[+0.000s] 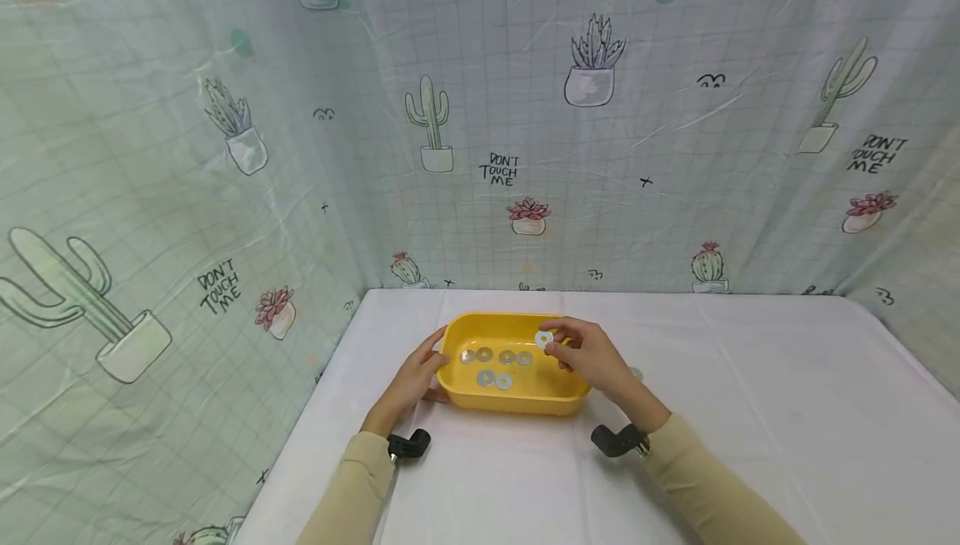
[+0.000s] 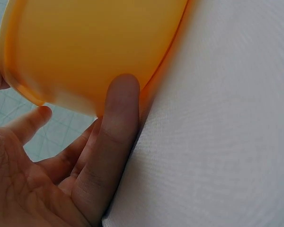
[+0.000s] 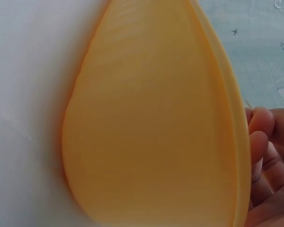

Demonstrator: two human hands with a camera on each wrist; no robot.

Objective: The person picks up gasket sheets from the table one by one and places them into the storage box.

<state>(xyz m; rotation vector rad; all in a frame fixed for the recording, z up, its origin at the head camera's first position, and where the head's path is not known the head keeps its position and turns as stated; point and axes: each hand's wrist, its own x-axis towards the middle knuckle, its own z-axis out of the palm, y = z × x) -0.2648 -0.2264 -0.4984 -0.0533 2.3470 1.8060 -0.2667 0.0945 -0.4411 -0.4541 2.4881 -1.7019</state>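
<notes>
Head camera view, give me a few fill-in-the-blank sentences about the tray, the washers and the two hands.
1. The right hand pinches one ____ above the tray.
2. The left hand touches the tray's ____ end.
3. The tray is ____ in colour.
4. The number of washers lying flat inside the tray is ____.

Missing words: washer; left; yellow; six.

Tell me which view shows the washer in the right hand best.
The head view: the washer shows whole, pinched by the right hand above the yellow tray. The right wrist view shows only the tray's outer wall and fingertips; the left wrist view shows no washer.
</notes>
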